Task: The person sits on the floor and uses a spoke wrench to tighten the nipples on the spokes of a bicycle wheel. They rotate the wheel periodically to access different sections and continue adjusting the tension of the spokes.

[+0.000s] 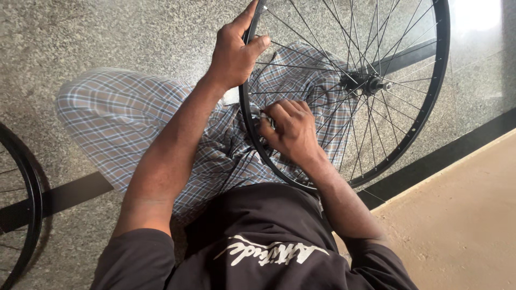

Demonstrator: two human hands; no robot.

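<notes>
Bicycle wheel is stood upright over the lap and kept steady by the left hand closed round its rim, while a small part by the spokes is pinched by the right hand.

Your only view comes from the camera on your head, which looks steeply down along your chest and arms to the floor. It sits close: your dark shirt fills the bottom edge, and your checked trousers spread out below it toward the top of the picture. Your left hand and right hand lie near the centre, both on the bicycle wheel, which occupies the upper right and is cut off by the top edge. A second wheel is clipped by the left edge. No other view overlaps with this one.
</notes>
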